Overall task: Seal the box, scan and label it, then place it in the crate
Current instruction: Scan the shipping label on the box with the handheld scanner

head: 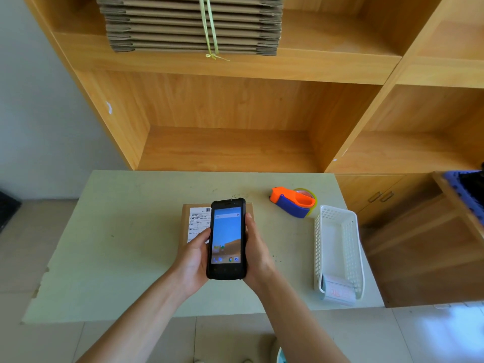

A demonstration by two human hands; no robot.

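Frame centre: left hand (pixel 193 260) and right hand (pixel 258 255), fingers curled, grip a rubbery black rectangular scanner (pixel 226 238) over a labelled, apparently cardboard box (pixel 186 218).

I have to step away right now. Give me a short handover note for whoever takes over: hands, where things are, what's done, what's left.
Both hands, left hand and right hand, hold the handheld scanner, screen lit, above the box.
The box sits on the table with a label already on top.
The tape dispenser and the white basket lie to the right.
I cannot tell whether the box is sealed or whether the scan went through.
Left: confirm the scan, then place the box in the crate.
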